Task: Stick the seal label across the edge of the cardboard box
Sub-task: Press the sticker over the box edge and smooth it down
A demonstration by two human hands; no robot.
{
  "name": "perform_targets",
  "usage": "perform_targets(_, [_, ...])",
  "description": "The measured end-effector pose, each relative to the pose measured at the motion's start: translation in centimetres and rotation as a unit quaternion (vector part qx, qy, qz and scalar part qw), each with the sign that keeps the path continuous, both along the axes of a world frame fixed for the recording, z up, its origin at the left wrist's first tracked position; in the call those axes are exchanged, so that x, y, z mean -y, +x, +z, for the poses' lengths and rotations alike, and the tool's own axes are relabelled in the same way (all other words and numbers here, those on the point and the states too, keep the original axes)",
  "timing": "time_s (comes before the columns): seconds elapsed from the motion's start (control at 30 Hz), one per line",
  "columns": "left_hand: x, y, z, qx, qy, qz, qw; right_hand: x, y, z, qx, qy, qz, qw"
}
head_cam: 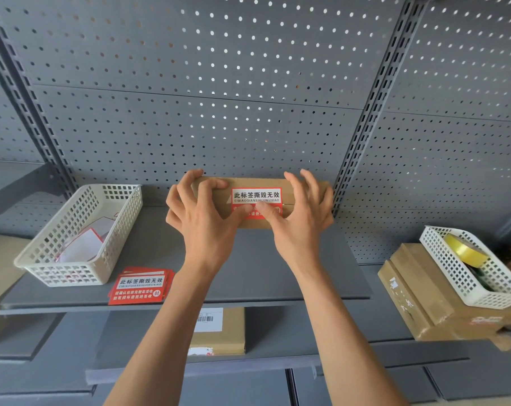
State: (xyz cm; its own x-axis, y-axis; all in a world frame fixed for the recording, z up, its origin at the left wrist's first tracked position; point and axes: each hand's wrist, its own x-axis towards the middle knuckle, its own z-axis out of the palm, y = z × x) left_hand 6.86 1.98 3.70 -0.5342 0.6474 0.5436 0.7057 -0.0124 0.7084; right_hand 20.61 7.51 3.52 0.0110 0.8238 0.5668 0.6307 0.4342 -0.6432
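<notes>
Paper slips point(84, 247) in left basket point(43, 259)

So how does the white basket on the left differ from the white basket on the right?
The left basket stands flat on the shelf and holds white papers. The right basket sits tilted on a cardboard box and holds a yellow tape roll. Both are white perforated plastic.

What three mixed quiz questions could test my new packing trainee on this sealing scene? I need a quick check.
1. True or false: the seal label already lies on the cardboard box.
2. What presses the label's lower part? A) both thumbs B) a roller
3. Where is the stack of spare labels: left or right of the arms?

Key: 1 true; 2 A, with the left hand and right hand gripping the box; 3 left.
</notes>
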Motion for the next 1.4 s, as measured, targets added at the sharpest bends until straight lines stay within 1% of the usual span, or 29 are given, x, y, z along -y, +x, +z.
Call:
perform_targets(0.27, [0.2,-0.3,0.0,0.01,0.0,-0.012,1.0,-0.5,0.6,-0.3,-0.008,-0.003,0.021,1.0])
perform_targets(0.6, [0.5,-1.1,-0.2,-0.005,-0.008,-0.035,0.999,-0.6,1.3,0.0,-0.032,-0.016,0.044,0.998])
perform_targets(0.83, [0.8,-1.4,-0.2,-0.011,-0.005,-0.049,0.999,-0.5,1.8,0.2,-0.007,-0.036,0.055,0.998])
perform_targets(1.1, [0.2,-0.6,0.0,-0.031,-0.017,-0.016,0.999,0.0,1.3,0.4,0.023,-0.042,0.054,0.997])
perform_targets(1.4, [0.4,-1.2,0.0,-0.023,-0.019,-0.037,0.999,-0.2,1.7,0.5,0.032,-0.044,0.059,0.997])
